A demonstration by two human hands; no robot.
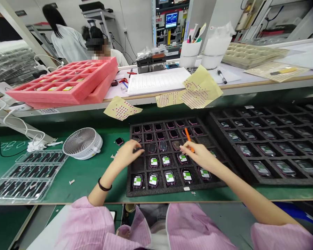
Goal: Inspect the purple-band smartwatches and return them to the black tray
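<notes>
My left hand [129,153] rests low over the black foam tray [177,189], its fingertips at a dark, unlabelled watch-shaped device [137,139] in the tray's left side. My right hand [198,156] grips a thin orange stick [189,139], whose tip points up and away among the upper rows. Small pink-framed devices with green-and-white labels [153,179] fill the tray's lower rows. Darker devices without visible labels [160,135] sit in the upper rows. A grey-topped device [163,146] lies between my hands.
A second black tray of labelled devices [266,149] lies to the right. On the left are a white desk fan [82,143] and clear plastic trays [28,177]. A pink foam tray [59,83], dotted yellow sheets [121,108] and two co-workers [67,43] are farther back.
</notes>
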